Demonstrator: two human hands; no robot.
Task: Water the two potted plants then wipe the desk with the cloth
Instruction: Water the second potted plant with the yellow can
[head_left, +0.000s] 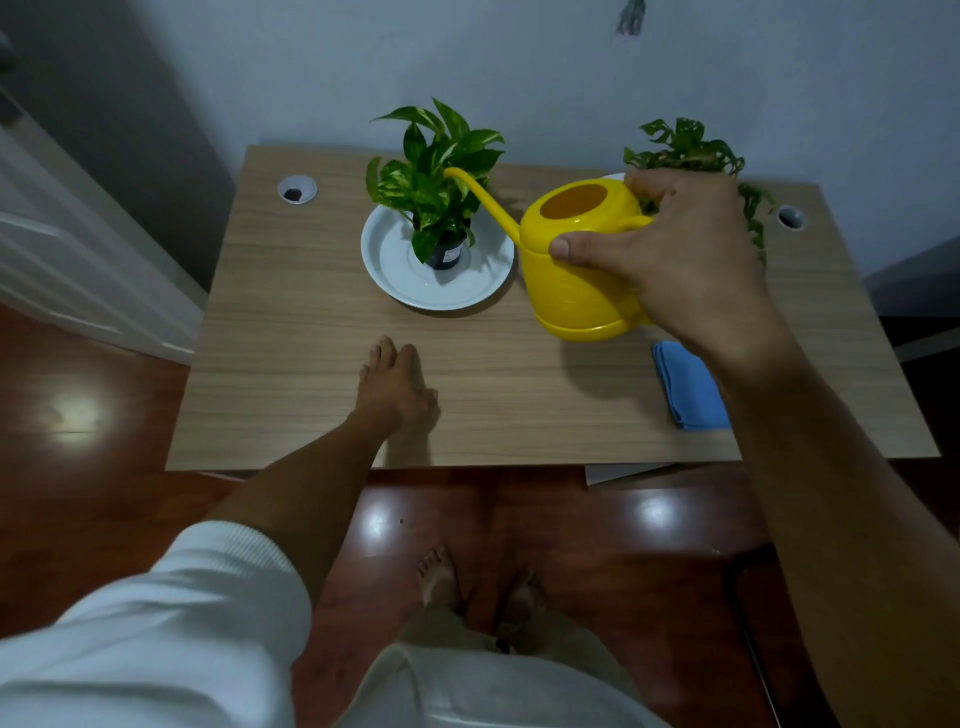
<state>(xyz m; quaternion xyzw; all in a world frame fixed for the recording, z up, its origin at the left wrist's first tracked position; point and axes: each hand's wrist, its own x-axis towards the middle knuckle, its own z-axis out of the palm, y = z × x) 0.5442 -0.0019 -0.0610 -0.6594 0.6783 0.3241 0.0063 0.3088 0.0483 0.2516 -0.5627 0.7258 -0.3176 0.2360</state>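
Observation:
My right hand grips the handle of a yellow watering can, held above the wooden desk. Its long spout reaches left into the leaves of a green-and-white leafed plant in a dark pot standing in a white saucer. A second plant with cut leaves stands at the back right, partly hidden behind my hand. A folded blue cloth lies at the front right, half under my forearm. My left hand rests flat on the desk with fingers together, holding nothing.
Two round cable holes, one hole at the back left and the other hole at the back right. A grey wall runs behind the desk. A white door stands at left. Below lie a glossy red-brown floor and my bare feet.

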